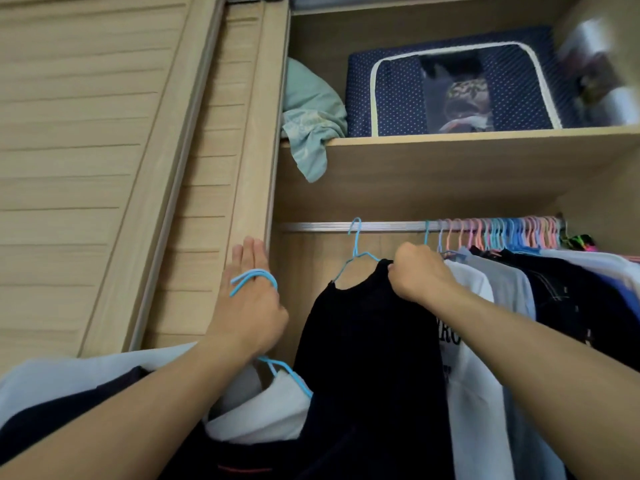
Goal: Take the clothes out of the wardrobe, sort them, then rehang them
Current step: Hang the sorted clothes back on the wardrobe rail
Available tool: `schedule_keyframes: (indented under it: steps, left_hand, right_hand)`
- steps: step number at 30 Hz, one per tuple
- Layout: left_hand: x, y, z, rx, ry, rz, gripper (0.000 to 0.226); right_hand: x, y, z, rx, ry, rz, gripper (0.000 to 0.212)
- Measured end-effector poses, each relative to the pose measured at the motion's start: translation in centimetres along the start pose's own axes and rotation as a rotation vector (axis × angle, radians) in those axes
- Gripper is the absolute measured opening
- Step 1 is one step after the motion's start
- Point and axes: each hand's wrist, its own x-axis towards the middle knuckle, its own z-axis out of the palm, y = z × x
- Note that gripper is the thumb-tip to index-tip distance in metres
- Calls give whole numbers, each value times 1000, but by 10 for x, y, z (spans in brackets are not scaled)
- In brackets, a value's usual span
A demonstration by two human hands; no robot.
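Black and limp at centre frame, the garment (367, 341) hangs from the rail (381, 226) as we pinch its shoulder with our right hand (420, 271), blue hanger hooks (254, 279) looped over our left hand (251, 306), judging its hanger (356, 251) the surest hold.

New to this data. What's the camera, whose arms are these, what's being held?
One wide-angle camera on a person's head looks into an open wardrobe; no robot. The right hand grips the shoulder of a black garment on a blue hanger hooked on the rail. The left hand holds blue hanger hooks, fingers straight against the sliding door, clothes draped over that arm. More clothes hang at right. The shelf carries a navy storage box.
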Motion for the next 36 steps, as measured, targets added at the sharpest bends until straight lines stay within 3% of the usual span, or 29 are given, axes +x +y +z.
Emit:
schedule_keyframes:
  steps: [2,5,12,18,22,27,32,36]
  left_hand:
    - [2,-3,7,28,9,14,102]
    - [5,-9,15,38,20,14,107]
    - [6,-14,19,78,80,26,107]
    - [4,-16,25,108,96,22,109]
    - [8,-19,26,102,99,29,110]
    - [8,-18,25,114,69,34,111]
    - [7,-14,23,80,47,29,109]
    - [5,-11,16,23,19,6,110]
  right_hand:
    - [22,-1,8,8,16,-6,18]
    - [65,-6,7,14,42,13,4]
    - [96,1,49,-183,-151,18,29]
    - [58,-6,62,-518,144,-234,28]
    - [71,16,75,-592,74,-83,28]
    - [80,101,69,-640,78,203,23]
    - [80,115,67,-699,76,220,23]
    - [62,68,62,-733,123,151,30]
